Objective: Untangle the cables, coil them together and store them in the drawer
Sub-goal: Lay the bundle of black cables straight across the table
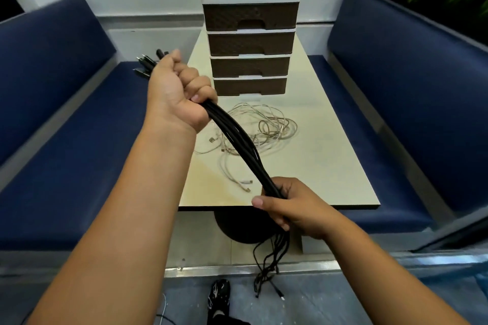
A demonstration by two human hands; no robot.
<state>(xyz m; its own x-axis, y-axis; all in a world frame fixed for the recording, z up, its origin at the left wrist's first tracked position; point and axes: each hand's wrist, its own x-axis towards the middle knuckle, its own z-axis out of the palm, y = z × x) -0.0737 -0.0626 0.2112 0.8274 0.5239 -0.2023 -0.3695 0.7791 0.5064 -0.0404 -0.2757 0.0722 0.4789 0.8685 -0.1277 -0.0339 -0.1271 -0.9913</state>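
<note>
A bundle of several black cables (239, 140) stretches between my two hands above the table's near left part. My left hand (177, 92) grips the bundle's upper end, with the plugs sticking out past my fist to the left. My right hand (287, 204) holds the bundle lower down at the table's front edge, and the loose black ends hang toward the floor. A tangle of white and beige cables (266, 129) lies on the table. The brown drawer unit (249, 34) with a white top stands at the far end, all its drawers closed.
The cream table (330, 166) is narrow, with blue cushioned benches on the left (66, 113) and right (396, 113). Its dark round base (237, 227) shows under the front edge. A black shoe (219, 293) is on the floor below.
</note>
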